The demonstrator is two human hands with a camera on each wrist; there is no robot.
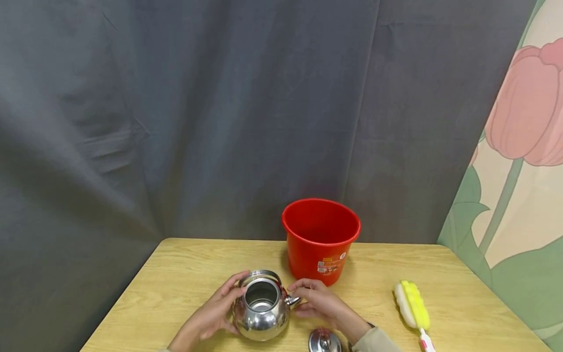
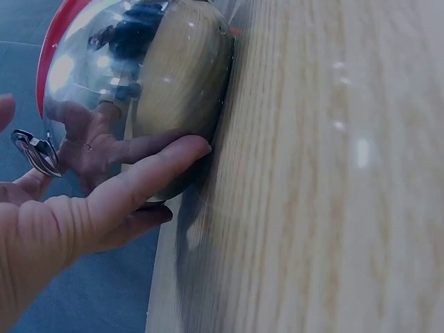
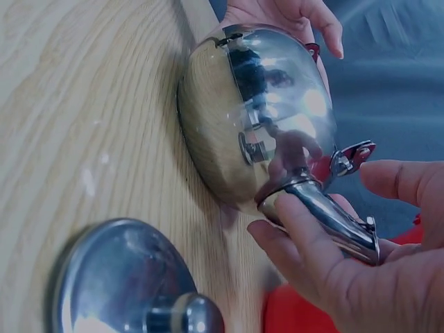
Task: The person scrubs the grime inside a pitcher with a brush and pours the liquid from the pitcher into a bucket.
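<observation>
A shiny steel kettle (image 1: 260,323) without its lid is at the table's front, its round mouth facing up toward the head camera. My left hand (image 1: 213,311) holds the kettle's left side, fingers and thumb spread round the body. At the other side, my right hand (image 1: 320,304) has its fingers curled round the short spout (image 3: 326,211), with the thumb close to the handle bracket (image 3: 354,158). The raised handle (image 1: 267,274) lies behind the mouth. Below my right hand, the round steel lid (image 1: 324,341) with its knob lies on the table.
A red bucket (image 1: 320,264) stands behind the kettle. Over to the right lies a brush (image 1: 412,304) with a yellow and white head. My right forearm partly covers a dark-rimmed thing beside the lid. Grey curtain (image 1: 264,122) hangs behind the wooden table (image 1: 198,259).
</observation>
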